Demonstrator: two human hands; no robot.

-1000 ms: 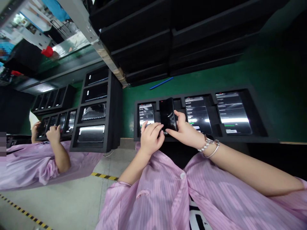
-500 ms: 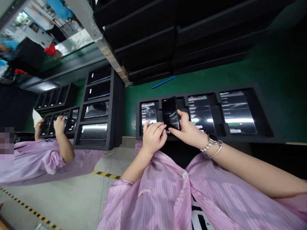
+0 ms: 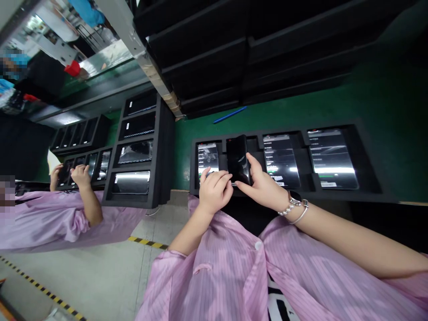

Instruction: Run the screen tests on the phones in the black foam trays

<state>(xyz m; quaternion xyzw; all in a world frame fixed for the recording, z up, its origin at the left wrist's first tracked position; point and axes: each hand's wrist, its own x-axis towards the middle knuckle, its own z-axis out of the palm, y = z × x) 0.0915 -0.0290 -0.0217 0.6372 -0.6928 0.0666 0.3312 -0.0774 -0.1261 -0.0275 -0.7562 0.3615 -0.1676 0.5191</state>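
Note:
A dark-screened smartphone (image 3: 238,156) sits slightly raised and tilted over the second slot of a black foam tray (image 3: 369,176). My right hand (image 3: 264,185) grips its right side and lower corner between thumb and fingers. Curled in at its lower left edge, my left hand (image 3: 214,191) pinches the phone there, its fingertips partly hidden. Beside that hand, a lit phone (image 3: 207,156) lies in the leftmost slot. Two more lit phones, one (image 3: 281,156) just right of my right hand and one (image 3: 331,154) farther right, show lists of text on their screens.
A blue pen (image 3: 230,115) lies on the green table (image 3: 274,113) behind the tray. Stacked black trays (image 3: 207,67) rise at the back. To the left stands another stack (image 3: 163,156) holding phones. A co-worker's hand (image 3: 80,176) is over a tray farther left.
My hands and the phone between them keep nearly the same pose. The camera view has shifted slightly. At the left, the co-worker's hand has moved a little.

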